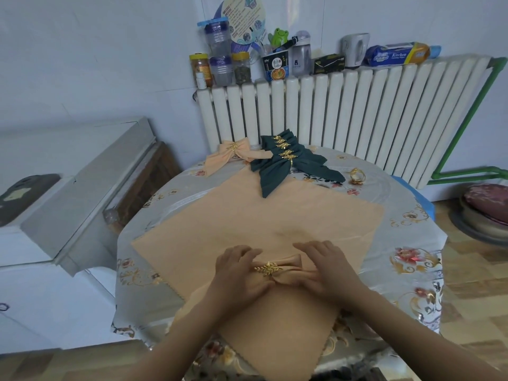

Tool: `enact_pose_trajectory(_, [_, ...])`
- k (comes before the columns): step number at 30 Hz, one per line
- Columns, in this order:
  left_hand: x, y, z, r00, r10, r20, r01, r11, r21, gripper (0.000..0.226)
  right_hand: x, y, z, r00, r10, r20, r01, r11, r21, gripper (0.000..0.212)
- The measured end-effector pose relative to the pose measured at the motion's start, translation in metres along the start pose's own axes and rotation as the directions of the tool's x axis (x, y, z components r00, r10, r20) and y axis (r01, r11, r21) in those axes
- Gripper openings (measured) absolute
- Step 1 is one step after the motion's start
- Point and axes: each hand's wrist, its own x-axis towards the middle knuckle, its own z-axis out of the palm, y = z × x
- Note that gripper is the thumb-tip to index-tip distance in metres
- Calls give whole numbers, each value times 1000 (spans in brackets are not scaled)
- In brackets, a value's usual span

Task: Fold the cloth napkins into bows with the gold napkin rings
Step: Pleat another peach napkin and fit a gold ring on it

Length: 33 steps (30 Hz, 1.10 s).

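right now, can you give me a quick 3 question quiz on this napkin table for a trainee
1. True or false: the gold ring near the person already sits around the peach bow between the left hand and the right hand.
2. Which colour are the stacked finished bows at the far side of the table? A) red B) dark green C) white
3. Fill in: a loose spare gold ring lies on the tablecloth to the ____ of the dark green stack, as the person sees it.

Key: 1 true; 2 B; 3 right
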Motion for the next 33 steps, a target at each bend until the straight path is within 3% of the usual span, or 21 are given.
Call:
enact_pose_trajectory(3, [-4,4,-2,994,10,-112,-5,999,37,44,13,-10,1,996,-84,-13,84,995,52,60])
enact_pose_trajectory(7, [-11,8,-1,997,7,-77,-4,999,47,35,29,-26,18,982,-190,22,186,975,122,46])
enact_pose_trajectory(12, [-14,10,-9,992,-121,-21,117,984,-138,23,23,-29,30,998,-29,-54,46,939,340,43])
enact_pose_trajectory(15, [-18,8,-12,986,-160,52,166,975,-147,10,20,-32,33,997,39,-72,-5,906,423,47])
enact_pose_trajectory(24, [0,24,-30,942,-239,236,228,971,73,33,15,-35,35,995,28,-92,7,930,368,40])
enact_pose_trajectory(33, [-1,36,-30,901,-272,337,276,961,38,25,13,-41,36,982,133,-134,-81,938,336,42])
